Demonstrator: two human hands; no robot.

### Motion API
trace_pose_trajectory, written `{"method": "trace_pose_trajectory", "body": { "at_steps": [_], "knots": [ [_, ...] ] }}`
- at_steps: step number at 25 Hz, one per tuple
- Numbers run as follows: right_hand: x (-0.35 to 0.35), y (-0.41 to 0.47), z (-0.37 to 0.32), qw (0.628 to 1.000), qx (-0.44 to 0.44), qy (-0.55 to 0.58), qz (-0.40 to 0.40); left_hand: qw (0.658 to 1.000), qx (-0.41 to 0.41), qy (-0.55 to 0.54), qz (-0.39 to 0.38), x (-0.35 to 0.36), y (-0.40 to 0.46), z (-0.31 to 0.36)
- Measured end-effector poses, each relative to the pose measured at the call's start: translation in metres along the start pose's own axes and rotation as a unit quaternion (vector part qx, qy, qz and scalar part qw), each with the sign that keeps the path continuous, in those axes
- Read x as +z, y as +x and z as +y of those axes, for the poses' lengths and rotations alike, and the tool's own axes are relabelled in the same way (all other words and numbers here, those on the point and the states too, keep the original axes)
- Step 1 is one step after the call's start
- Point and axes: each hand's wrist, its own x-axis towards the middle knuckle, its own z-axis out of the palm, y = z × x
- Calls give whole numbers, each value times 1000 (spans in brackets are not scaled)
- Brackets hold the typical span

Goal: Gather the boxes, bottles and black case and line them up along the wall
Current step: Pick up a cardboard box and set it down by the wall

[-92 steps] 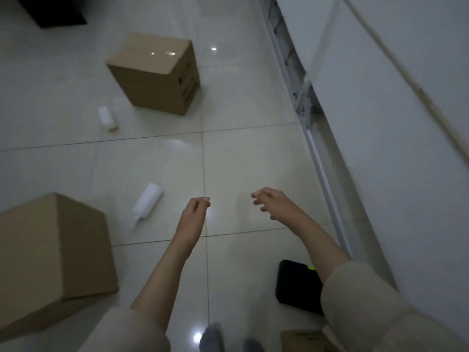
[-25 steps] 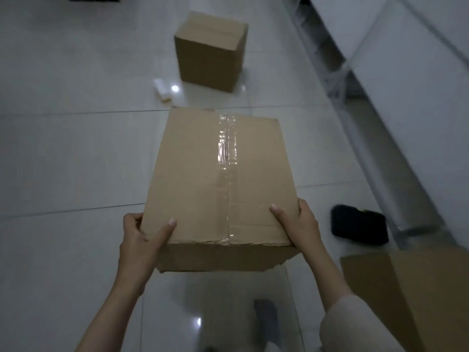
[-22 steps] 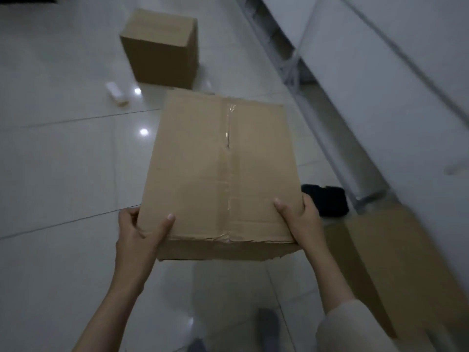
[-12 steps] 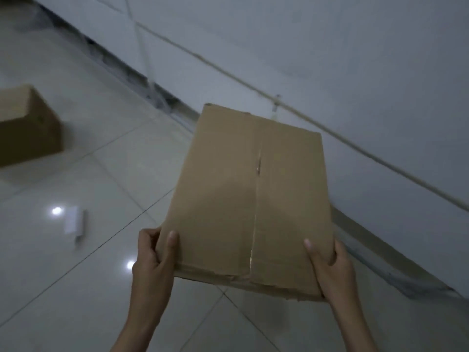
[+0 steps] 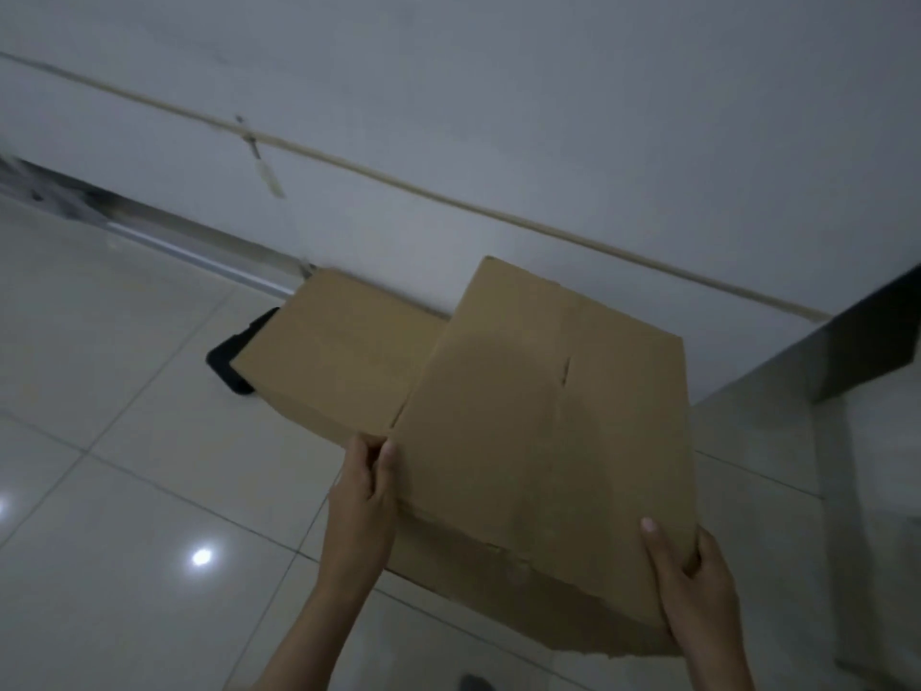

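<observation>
I hold a large brown cardboard box (image 5: 543, 441) with both hands, its far end close to the white wall (image 5: 498, 117). My left hand (image 5: 364, 496) grips the near left corner and my right hand (image 5: 692, 586) grips the near right corner. A second cardboard box (image 5: 334, 351) stands against the wall just left of the held one, partly covered by it. The black case (image 5: 234, 361) lies on the floor at that box's left side, mostly hidden behind it. No bottles are in view.
Glossy white floor tiles (image 5: 124, 466) spread to the left. A thin cable (image 5: 398, 184) runs along the wall, and a metal rail (image 5: 164, 241) follows its base at left. A dark reflective panel (image 5: 857, 416) juts out from the wall at right.
I have turned to face the wall and carried the box down and rightward beside the second box. The far box and the bottle have left the view; the black case is back in view.
</observation>
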Motion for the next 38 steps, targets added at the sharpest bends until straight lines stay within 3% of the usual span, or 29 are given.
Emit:
{"method": "trace_pose_trajectory", "body": {
  "at_steps": [5, 9, 15, 20, 23, 26, 30, 38],
  "knots": [
    [14, 82, 65, 999, 36, -8, -12, 995, -37, 67, -62, 97, 41, -58],
    [64, 136, 102, 997, 31, -22, -67, 985, -104, 114, -77, 131, 86, -127],
    [122, 175, 143, 978, 63, -39, -192, 953, -181, 161, -181, 126, 105, -207],
    [135, 152, 146, 971, 119, -92, -187, 942, -197, 76, -259, 99, 98, -217],
    [168, 125, 104, 967, 45, -123, -217, 952, -182, 18, -247, 80, 103, -194],
    [230, 92, 41, 948, -8, -103, -302, 958, -164, -11, -234, 37, 112, -180],
    [335, 12, -52, 900, -70, -122, -413, 975, -149, -7, -164, -83, 129, -185],
    [484, -234, -253, 790, -228, -148, -550, 984, -158, 1, 80, -443, 92, -186]
  ]
}}
